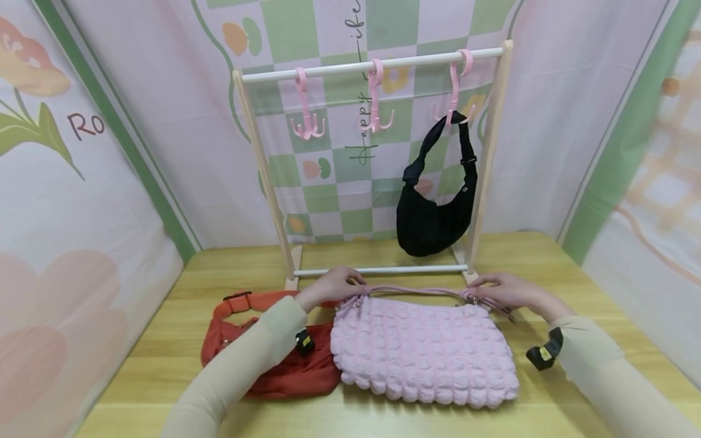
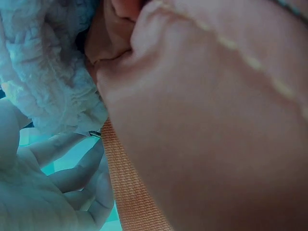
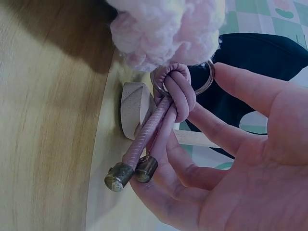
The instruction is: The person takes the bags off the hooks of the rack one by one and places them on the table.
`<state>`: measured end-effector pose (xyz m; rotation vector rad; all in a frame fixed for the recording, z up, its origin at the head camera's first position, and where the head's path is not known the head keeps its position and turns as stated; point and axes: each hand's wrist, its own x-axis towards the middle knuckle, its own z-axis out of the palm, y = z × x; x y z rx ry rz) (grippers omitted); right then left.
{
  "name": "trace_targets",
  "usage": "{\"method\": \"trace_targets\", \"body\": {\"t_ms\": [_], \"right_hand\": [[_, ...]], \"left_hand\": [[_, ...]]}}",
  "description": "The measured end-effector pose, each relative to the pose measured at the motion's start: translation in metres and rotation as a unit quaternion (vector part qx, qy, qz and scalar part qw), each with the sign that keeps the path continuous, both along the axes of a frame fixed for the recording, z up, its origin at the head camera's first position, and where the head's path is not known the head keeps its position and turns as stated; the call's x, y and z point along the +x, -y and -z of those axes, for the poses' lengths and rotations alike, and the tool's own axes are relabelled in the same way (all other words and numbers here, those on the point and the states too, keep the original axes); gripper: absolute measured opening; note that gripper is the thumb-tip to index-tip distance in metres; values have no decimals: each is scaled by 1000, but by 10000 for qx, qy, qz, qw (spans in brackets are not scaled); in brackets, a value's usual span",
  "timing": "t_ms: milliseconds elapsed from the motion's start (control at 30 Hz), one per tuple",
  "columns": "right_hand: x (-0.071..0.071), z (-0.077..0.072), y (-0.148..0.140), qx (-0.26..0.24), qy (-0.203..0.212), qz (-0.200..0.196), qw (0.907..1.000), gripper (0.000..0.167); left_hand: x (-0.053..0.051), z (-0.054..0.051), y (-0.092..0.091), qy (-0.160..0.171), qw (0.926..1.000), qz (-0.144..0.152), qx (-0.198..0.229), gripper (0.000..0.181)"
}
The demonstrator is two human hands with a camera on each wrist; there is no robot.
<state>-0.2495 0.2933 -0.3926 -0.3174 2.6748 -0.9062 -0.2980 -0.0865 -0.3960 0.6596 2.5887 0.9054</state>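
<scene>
A pink, puffy quilted handbag (image 1: 424, 353) lies on the table with its cord strap (image 1: 413, 290) stretched along its top edge. My left hand (image 1: 335, 286) pinches the strap's left end, its fingers bent; the left wrist view shows this hand partly behind the bags. At the other end, my right hand (image 3: 231, 149) holds the knotted cord (image 3: 180, 94) beside its metal ring, thumb at the ring and fingers behind the cord. Two metal-tipped cord ends hang there. A red-orange bag (image 1: 296, 371) with an orange strap lies under my left forearm.
Behind the bags stands a wooden-sided rack (image 1: 263, 170) with a white top bar. From it hang pink hooks, the left one (image 1: 308, 118) and middle one (image 1: 375, 109) bare. A black shoulder bag (image 1: 432, 222) hangs on the right hook. Printed cloth surrounds the table.
</scene>
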Motion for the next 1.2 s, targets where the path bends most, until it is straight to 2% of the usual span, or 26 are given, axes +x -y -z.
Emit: {"method": "trace_targets", "body": {"t_ms": [433, 667, 767, 1033, 1200], "right_hand": [[1, -1, 0, 133, -162, 27, 9998, 43], [3, -4, 0, 41, 7, 116, 9999, 48], [4, -5, -1, 32, 82, 169, 9998, 50], [5, -6, -4, -149, 167, 259, 9994, 51], [7, -12, -6, -330, 240, 238, 9989, 52]], "left_hand": [[3, -2, -4, 92, 9999, 15, 53, 26], [0, -3, -1, -229, 9996, 23, -131, 27], [0, -4, 0, -254, 9995, 51, -165, 28], [2, -12, 2, -348, 9991, 126, -209, 27], [3, -17, 2, -228, 9997, -30, -123, 28]]}}
